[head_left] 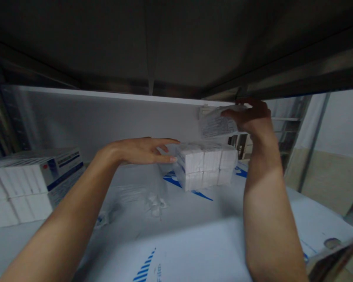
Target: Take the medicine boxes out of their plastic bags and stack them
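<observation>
My right hand [250,115] grips a plastic-wrapped pack of small boxes [219,122] with printed sides, lifted just under the upper shelf. Below that pack, a wrapped block of white boxes [206,166] sits two layers high on the white sheet. My left hand [145,150] reaches in from the left with its fingers stretched out and apart. Its fingertips are at the left upper edge of the block; whether they touch it I cannot tell. Nothing shows in that hand.
Overhead runs a dark metal shelf [106,47], low above my hands. Stacked white boxes with blue stripes [23,188] stand at the left. Crumpled clear plastic [154,201] lies on the white sheet with blue print [194,243]. A pale wall [129,121] closes the back.
</observation>
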### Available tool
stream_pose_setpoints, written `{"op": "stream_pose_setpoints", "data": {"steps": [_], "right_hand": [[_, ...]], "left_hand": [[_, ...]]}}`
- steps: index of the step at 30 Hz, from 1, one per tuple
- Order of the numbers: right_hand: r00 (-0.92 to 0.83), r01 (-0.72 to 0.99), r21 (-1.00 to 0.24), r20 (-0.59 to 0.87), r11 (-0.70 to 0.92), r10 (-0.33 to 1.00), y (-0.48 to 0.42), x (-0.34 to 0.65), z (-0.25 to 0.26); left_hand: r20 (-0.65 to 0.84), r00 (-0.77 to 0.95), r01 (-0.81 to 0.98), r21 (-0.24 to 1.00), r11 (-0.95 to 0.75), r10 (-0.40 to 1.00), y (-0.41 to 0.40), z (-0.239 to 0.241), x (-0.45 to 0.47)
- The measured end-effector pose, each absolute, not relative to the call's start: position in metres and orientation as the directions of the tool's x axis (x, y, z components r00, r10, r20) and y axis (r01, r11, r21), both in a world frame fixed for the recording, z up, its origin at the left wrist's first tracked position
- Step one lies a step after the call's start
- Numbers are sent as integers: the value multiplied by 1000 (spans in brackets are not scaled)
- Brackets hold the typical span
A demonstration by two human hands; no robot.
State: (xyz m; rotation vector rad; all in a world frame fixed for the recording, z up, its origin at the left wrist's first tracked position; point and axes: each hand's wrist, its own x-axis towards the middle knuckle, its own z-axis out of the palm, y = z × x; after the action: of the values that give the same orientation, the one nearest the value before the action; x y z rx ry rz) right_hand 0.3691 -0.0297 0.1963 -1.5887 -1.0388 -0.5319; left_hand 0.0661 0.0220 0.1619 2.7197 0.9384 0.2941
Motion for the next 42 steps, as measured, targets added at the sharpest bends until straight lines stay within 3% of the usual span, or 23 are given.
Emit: {"op": "stream_pose_setpoints", "data": {"steps": [5,10,18,23,28,33,36,39,42], "right_hand": [[291,774,-572,700,270,652,-57,337,208],[-33,696,-593,537,405,843,-64,307,209],[-351,731,-507,295,457,889,-70,306,209],[-538,759,-425,17,493,843,-53,319,190],[-549,732,-508,-46,453,835,-49,331,156],[-487,759,-509,-29,406,873,-54,339,123],[-465,781,-486,-34,392,885,-53,343,106],[-427,829,-414,-37,375,903,-54,345,95],[-431,839,-368,3,402,902,-59,342,95]], "left_hand": [[270,713,551,355,-755,647,26,164,62],[286,862,224,526,-821,419,20,160,68],[158,949,150,534,-832,273,18,160,68],[-49,939,328,423,-845,340,16,159,76],[-185,902,431,309,-848,391,16,152,89],[-270,892,443,355,-823,363,22,139,101],[-317,886,455,462,-761,338,30,132,106],[-265,914,403,486,-775,309,32,132,108],[-156,946,322,370,-872,283,27,138,108]]}}
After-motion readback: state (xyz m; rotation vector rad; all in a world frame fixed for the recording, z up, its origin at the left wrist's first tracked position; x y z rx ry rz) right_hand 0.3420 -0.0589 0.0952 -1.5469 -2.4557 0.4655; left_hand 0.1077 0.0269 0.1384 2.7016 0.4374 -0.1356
